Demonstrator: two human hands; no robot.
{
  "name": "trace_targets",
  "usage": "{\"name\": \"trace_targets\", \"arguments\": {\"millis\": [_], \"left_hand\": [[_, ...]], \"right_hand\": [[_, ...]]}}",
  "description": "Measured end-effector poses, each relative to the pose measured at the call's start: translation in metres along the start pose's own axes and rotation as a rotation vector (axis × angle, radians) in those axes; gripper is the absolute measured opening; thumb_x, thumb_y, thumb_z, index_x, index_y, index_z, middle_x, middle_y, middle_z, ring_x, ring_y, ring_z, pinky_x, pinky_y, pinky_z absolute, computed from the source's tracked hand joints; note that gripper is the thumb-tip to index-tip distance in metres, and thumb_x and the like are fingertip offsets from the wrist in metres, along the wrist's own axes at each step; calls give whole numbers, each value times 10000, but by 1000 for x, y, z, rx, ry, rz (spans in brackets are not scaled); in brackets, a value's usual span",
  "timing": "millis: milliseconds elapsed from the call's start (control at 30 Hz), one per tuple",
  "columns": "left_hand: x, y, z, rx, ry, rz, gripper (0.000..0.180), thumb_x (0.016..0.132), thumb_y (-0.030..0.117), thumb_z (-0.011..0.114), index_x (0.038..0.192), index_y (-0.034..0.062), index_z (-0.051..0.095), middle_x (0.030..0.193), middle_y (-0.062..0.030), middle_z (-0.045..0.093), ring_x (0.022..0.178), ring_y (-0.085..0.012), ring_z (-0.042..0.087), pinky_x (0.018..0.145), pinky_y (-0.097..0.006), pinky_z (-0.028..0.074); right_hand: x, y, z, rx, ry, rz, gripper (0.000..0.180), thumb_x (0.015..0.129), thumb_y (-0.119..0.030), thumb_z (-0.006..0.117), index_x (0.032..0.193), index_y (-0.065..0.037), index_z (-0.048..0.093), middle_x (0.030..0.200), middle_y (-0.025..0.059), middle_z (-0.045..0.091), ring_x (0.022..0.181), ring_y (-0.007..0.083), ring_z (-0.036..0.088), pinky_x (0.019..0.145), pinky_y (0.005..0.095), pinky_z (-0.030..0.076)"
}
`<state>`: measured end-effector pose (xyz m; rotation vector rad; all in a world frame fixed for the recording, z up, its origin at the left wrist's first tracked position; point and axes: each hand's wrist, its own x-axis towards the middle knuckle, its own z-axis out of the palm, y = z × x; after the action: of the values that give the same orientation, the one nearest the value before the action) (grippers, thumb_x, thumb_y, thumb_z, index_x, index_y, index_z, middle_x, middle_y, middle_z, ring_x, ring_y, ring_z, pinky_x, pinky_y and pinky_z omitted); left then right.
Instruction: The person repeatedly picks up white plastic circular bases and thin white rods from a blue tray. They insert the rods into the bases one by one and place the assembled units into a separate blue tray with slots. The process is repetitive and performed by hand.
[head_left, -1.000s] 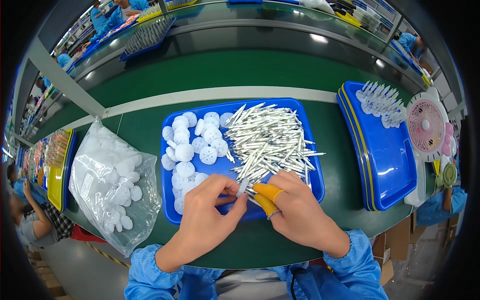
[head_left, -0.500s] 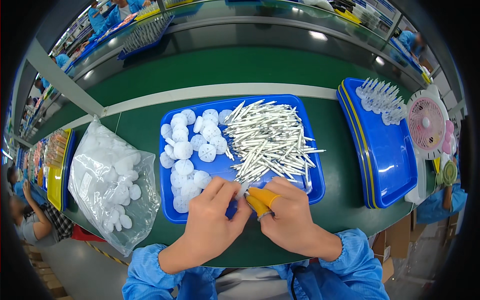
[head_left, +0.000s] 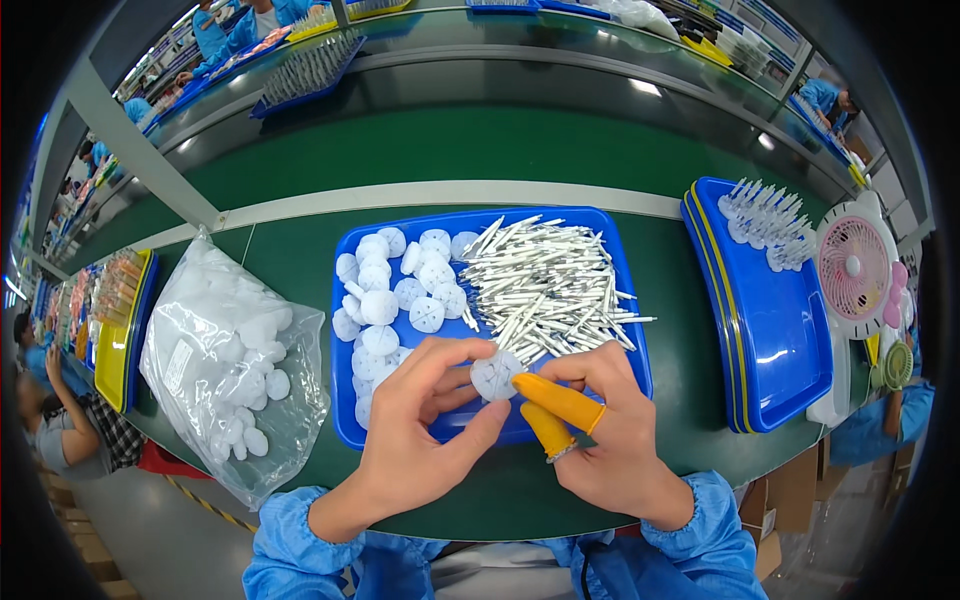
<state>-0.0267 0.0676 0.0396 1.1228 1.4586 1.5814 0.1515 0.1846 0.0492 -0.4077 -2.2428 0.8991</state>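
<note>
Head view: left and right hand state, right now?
Left hand: closed, holding a white disc between thumb and index finger.
Right hand: yellow finger cover at the disc's edge; whether it grips anything can't be told.

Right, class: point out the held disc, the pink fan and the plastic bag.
Held disc (head_left: 494, 377), head view: flat face.
Pink fan (head_left: 853, 265), head view: central hub.
Plastic bag (head_left: 302, 350), head view: clear wall.

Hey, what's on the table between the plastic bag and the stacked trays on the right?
A blue tray holding white discs and slim white sticks lies there, as the head view shows.
</note>
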Motion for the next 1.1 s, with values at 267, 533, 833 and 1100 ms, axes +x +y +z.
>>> {"name": "trace_targets", "arguments": {"millis": [267,533,833,1100], "left_hand": [[0,1,1,78,15,50,502,880,-87,754,1354,-11,607,1275,-134,627,1221,-280,715,1018,-369,609],[-1,0,1,95,36,50,521,869,-71,767,1360,7,609,1276,-130,646,1207,-274,724,989,-366,620],[-1,-1,1,137,31,50,539,862,-52,781,1368,20,608,1252,-128,660,1135,-253,746,943,-361,629],[-1,0,3,129,36,74,547,851,-39,792,1363,15,605,1215,-131,669,1122,-248,750,944,-365,626]], "right_hand": [[0,5,-1,-40,-40,-83,583,598,81,703,1171,8,779,1209,109,649,915,293,538,680,368,474],[-3,7,-4,-46,-62,-71,575,571,88,697,1138,31,772,1201,124,640,901,297,534,667,373,463],[1,-2,-1,-18,-119,-80,511,555,79,697,1057,52,785,1185,123,636,897,300,547,677,366,477],[1,1,-4,-48,-69,-58,553,546,79,671,1087,52,784,1184,120,642,890,290,514,674,365,455]]}}
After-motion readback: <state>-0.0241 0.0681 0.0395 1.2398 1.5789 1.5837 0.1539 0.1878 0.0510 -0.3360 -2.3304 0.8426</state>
